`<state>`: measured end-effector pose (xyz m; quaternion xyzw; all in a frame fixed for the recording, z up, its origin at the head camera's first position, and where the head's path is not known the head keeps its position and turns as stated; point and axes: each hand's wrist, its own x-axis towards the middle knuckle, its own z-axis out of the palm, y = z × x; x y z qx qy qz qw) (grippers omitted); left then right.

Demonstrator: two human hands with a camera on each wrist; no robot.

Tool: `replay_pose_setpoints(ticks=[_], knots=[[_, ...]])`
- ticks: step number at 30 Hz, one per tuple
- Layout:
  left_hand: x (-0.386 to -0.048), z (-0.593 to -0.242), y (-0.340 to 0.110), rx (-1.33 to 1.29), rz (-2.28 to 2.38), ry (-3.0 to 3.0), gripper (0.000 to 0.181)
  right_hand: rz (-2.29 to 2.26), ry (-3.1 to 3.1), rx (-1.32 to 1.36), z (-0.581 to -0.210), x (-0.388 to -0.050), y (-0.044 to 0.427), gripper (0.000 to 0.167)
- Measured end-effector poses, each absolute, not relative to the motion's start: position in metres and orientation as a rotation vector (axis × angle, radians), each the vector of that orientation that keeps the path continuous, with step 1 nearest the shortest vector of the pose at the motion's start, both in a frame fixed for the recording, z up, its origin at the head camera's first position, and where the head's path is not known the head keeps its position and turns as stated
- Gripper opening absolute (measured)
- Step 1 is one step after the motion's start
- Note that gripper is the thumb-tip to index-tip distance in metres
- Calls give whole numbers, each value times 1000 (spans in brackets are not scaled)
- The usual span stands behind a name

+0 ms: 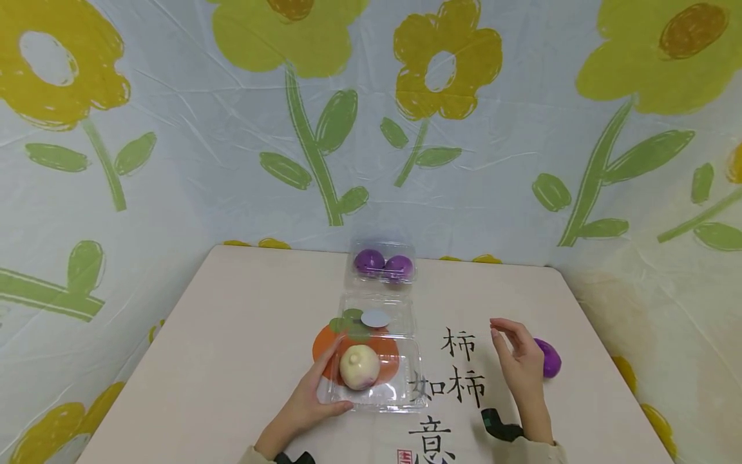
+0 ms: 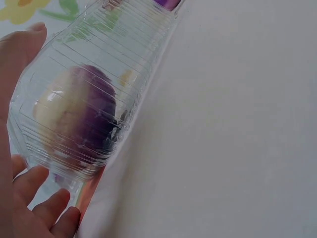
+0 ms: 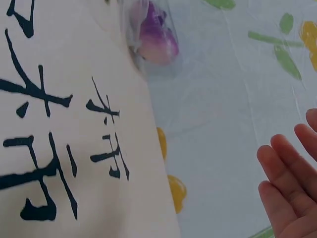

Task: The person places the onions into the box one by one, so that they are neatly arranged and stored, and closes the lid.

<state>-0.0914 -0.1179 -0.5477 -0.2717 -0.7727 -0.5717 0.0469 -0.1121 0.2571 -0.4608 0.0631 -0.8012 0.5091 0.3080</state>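
In the head view my left hand (image 1: 310, 396) grips the left side of a clear plastic clamshell box (image 1: 400, 386), thumb at the near edge and fingers along the side. Inside the box sits a round cream-coloured piece (image 1: 359, 367) with a small nub. From the left wrist view the same piece (image 2: 74, 116) shows a dark purple side. Nothing is in my right hand (image 1: 522, 361), held with bent, relaxed fingers to the right of the box. Partly hidden behind that hand, a round purple piece (image 1: 549, 358) rests on the table.
Behind the clamshell's lid (image 1: 377, 306), which bears an oval white label, another clear box (image 1: 382, 280) holds two round purple pieces. The pale tabletop (image 1: 249, 309) carries an orange persimmon print and black characters (image 1: 466, 386). A flower-patterned cloth (image 1: 493, 180) hangs beyond its edges.
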Motion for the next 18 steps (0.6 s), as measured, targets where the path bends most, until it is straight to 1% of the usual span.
replay_pose_setpoints(ticks=[3,6,9,11,14,18], knots=[[-90,-544,-118,-835,-1750,-2359,105,1307,-2093,149,-466,-113,268,22],[-95,-559,-119,-833,-1744,-2355,107,1214,-2067,128,-477,-117,283,24],[-96,-564,-118,-829,-1754,-2347,107,1121,-2058,105,-490,-122,301,27],[-94,-558,-118,-830,-1751,-2347,107,1095,-2043,87,-500,-125,314,30],[-90,-545,-118,-829,-1741,-2363,105,1090,-2014,32,-504,-125,325,31],[-91,-549,-118,-822,-1725,-2379,106,1127,-1986,-138,-511,-123,337,35]])
